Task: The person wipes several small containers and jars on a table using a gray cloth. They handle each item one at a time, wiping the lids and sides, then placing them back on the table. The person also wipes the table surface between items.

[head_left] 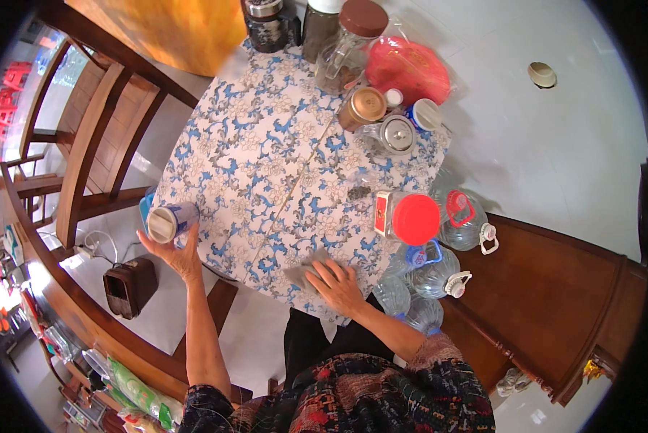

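The left hand (178, 254) is raised off the left edge of the bench (266, 144), its grip closed around a blue and white can (168, 222) that lies tilted on its side, the pale end facing up and outward. The can hangs just past the bench edge, over the floor (555, 159).

The right hand (336, 285) lies flat, fingers spread, on a grey cloth (301, 272) at the near edge of the bench; its grip is not closed on the cloth, only pressing down on it. The bench wears a blue floral cover.

Further back stand a jar with a red lid (407, 218), a small dark scrap (358, 193) near it, a glass pot with a metal lid (392, 135), a brown tin (362, 107), a tall jar with a brown lid (349, 43) and a red bag (408, 70). Clear water jugs (439, 263) sit on the floor to the right of the bench, against a wooden settee (555, 289). A wooden chair (96, 137) stands to the left, well apart from the can.
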{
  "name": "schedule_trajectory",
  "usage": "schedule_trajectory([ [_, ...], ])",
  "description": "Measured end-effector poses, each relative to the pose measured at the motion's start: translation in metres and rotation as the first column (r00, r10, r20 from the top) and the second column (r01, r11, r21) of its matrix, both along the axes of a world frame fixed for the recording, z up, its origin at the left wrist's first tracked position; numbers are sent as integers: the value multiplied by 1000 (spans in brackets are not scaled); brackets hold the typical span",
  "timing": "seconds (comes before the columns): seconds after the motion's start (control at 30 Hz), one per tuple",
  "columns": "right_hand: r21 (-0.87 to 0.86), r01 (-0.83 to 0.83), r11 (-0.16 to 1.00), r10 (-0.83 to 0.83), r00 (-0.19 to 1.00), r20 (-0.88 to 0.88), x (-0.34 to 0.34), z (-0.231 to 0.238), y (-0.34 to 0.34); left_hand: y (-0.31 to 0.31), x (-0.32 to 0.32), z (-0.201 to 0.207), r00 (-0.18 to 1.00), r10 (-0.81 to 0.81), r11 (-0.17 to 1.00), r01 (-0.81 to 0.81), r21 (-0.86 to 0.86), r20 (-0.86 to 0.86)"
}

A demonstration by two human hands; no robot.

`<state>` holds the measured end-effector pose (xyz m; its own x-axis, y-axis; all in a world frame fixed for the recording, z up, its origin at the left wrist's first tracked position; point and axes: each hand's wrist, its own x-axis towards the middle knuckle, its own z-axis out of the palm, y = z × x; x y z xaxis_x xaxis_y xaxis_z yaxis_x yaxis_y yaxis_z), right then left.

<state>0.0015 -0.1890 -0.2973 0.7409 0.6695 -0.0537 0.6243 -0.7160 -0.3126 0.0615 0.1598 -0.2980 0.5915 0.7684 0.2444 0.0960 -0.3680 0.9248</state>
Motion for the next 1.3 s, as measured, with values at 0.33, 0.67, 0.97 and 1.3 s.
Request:
schedule_trajectory([
  [0.33, -66, 837, 544, -839, 544, -10, -13, -14, -185, -123, -34, 27, 934, -208, 957, 256, 136, -289],
  [0.67, 440, 744, 502, -623, 664, -413, 141, 86, -142, -295, 77, 69, 318, -909, 349, 934, -74, -270],
  [0.97, 249, 897, -365, -124, 218, -968, 153, 54, -150, -318, 101, 47, 364, -895, 393, 917, -69, -258],
  [1.3, 169, 929, -329, 74, 204, -976, 177, 115, -142, -321, 95, 103, 468, -877, 477, 876, -76, -109],
])
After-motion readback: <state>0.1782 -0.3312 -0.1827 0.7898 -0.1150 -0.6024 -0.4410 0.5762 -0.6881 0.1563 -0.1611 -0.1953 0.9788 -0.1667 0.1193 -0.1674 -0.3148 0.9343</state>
